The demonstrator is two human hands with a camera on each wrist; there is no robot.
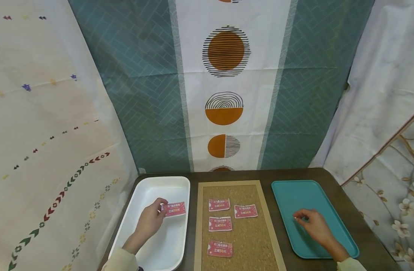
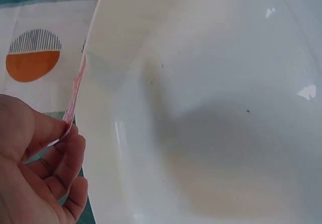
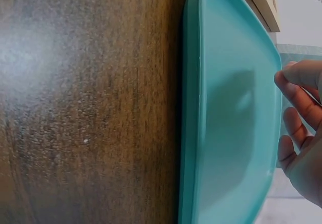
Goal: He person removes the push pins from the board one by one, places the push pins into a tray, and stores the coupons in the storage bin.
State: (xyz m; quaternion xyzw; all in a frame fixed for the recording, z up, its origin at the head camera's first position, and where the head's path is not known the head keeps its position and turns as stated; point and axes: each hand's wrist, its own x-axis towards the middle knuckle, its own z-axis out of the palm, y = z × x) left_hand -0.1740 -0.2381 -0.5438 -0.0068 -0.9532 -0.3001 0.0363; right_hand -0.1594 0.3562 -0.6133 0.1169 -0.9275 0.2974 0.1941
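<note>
My left hand [image 1: 150, 221] pinches a red coupon [image 1: 174, 209] with white and yellow print between thumb and fingers, above the white tray [image 1: 149, 184]. Edge-on, the same coupon [image 2: 74, 95] shows in the left wrist view. Over the teal tray [image 1: 288, 188], my right hand [image 1: 313, 226] has thumb and index fingertips together on a tiny pale thing, too small to identify. In the right wrist view the fingertips hide it. Between the trays lies a framed cork board [image 1: 247, 241], bearing several similar coupons [image 1: 220, 224] with small marks at their top edges.
Both trays and the board rest on a dark brown wooden table [image 1: 227, 175]. A green and white patterned cloth [image 1: 223, 82] hangs behind it. Pale patterned curtains stand at the left and right sides.
</note>
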